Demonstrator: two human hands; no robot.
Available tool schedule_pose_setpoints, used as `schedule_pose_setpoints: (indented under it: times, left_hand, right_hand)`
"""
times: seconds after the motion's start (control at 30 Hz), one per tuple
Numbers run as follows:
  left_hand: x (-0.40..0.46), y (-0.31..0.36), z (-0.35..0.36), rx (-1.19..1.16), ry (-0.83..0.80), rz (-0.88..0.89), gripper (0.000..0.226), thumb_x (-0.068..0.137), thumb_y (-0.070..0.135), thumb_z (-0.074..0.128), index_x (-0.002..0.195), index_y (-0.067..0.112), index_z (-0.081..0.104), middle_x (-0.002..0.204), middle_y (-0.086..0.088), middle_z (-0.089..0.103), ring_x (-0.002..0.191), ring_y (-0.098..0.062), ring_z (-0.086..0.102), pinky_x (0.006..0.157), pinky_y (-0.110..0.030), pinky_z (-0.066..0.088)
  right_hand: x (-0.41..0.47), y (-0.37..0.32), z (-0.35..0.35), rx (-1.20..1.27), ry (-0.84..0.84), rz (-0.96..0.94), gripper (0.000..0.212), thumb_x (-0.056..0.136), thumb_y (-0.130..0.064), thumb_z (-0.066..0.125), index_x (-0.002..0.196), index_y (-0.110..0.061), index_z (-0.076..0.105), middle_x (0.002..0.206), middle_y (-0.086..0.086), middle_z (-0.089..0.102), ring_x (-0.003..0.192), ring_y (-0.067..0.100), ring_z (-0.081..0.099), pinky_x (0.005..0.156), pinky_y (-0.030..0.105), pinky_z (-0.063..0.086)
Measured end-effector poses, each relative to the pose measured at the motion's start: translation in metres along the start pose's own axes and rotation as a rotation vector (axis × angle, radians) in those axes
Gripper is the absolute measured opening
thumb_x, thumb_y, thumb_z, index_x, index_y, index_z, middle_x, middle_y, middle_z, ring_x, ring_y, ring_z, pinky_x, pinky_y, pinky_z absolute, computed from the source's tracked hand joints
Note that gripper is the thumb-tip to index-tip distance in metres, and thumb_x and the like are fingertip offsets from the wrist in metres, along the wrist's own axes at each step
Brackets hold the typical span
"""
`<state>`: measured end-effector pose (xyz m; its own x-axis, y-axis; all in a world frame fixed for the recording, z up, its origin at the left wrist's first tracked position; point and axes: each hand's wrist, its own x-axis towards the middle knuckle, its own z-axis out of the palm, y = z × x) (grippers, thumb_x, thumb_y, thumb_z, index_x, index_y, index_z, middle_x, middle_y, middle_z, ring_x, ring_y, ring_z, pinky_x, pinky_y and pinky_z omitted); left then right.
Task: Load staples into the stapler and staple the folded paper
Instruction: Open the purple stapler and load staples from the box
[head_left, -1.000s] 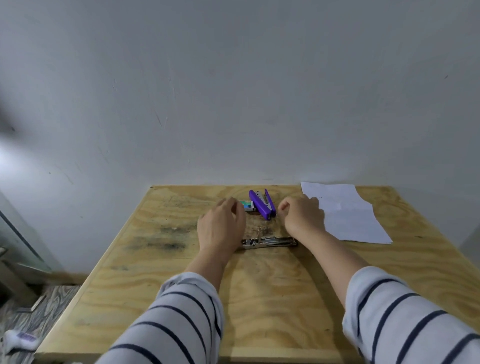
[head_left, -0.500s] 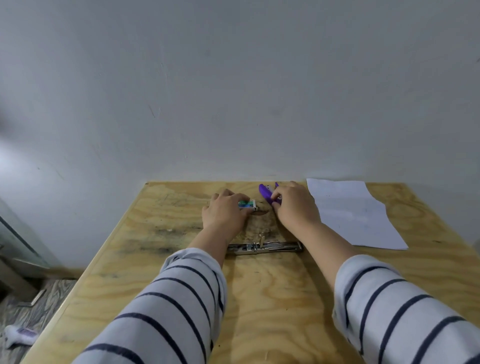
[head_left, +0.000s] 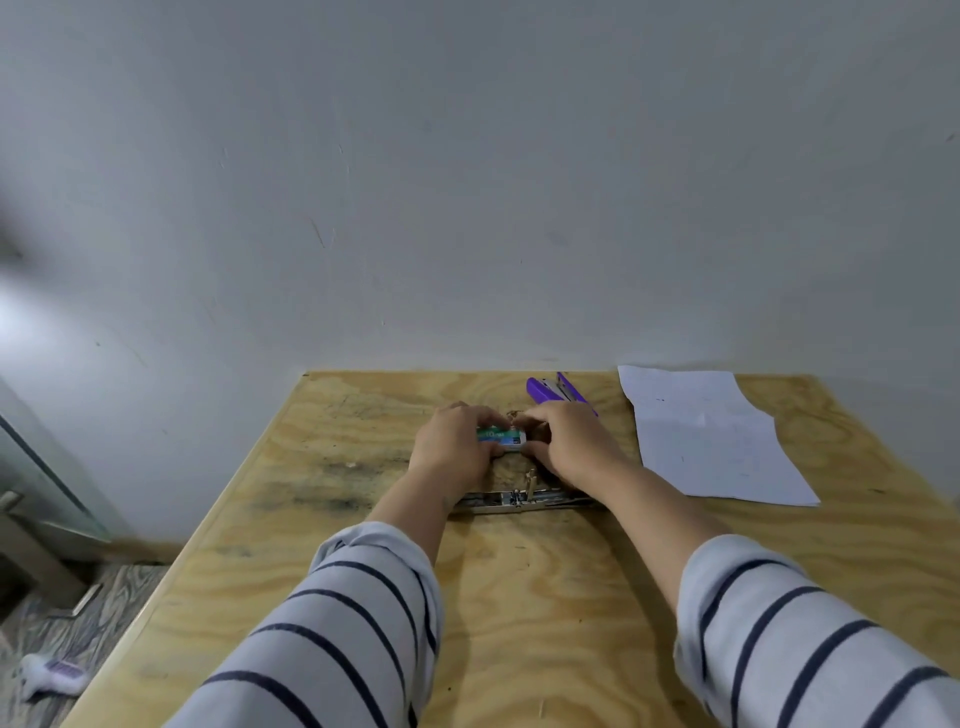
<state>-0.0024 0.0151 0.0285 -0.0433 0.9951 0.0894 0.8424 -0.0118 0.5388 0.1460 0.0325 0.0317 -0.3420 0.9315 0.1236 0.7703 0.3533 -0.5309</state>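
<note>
A small green and white staple box (head_left: 503, 435) is held between both hands above the middle of the plywood table (head_left: 519, 597). My left hand (head_left: 454, 447) grips its left end, and my right hand (head_left: 569, 444) pinches its right end. The purple stapler (head_left: 556, 391) lies on the table just behind my right hand, untouched. A white sheet of paper (head_left: 711, 434) lies flat at the back right. The box's contents are hidden.
A metal lever-arch clip mechanism (head_left: 519, 501) lies across the table just in front of my wrists. The wall stands right behind the table's far edge. A small white and purple object (head_left: 52, 675) lies on the floor at the left.
My right hand left the purple stapler and came to the staple box. My left hand drew the box closer to me, and both hands now hold it.
</note>
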Motion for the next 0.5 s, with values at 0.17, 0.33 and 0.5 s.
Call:
schedule_pose_setpoints:
  times: [0.17, 0.33, 0.5]
  left_hand:
    - [-0.004, -0.002, -0.002, 0.007, -0.067, 0.009, 0.037, 0.086, 0.021, 0.065, 0.121, 0.033, 0.060, 0.122, -0.003, 0.057, 0.102, -0.022, 0.057, 0.083, -0.031, 0.046]
    - [-0.006, -0.005, -0.004, 0.001, -0.092, 0.000, 0.038, 0.088, 0.019, 0.063, 0.125, 0.026, 0.059, 0.125, -0.004, 0.053, 0.108, -0.023, 0.053, 0.092, -0.032, 0.045]
    - [-0.009, -0.004, -0.004, 0.025, -0.102, 0.010, 0.038, 0.089, 0.020, 0.061, 0.127, 0.025, 0.056, 0.127, -0.004, 0.049, 0.111, -0.022, 0.050, 0.094, -0.030, 0.042]
  right_hand:
    - [-0.004, 0.000, -0.003, -0.011, -0.019, 0.024, 0.042, 0.086, -0.011, 0.064, 0.128, -0.014, 0.057, 0.126, 0.005, 0.063, 0.111, 0.020, 0.058, 0.090, 0.027, 0.044]
    - [-0.007, 0.006, -0.004, -0.016, -0.018, 0.042, 0.039, 0.086, -0.010, 0.064, 0.124, -0.016, 0.060, 0.128, 0.005, 0.061, 0.116, 0.021, 0.055, 0.087, 0.025, 0.042]
    - [-0.009, 0.010, -0.008, 0.037, 0.011, 0.083, 0.033, 0.084, -0.011, 0.067, 0.116, -0.018, 0.063, 0.124, 0.005, 0.063, 0.111, 0.019, 0.057, 0.086, 0.024, 0.045]
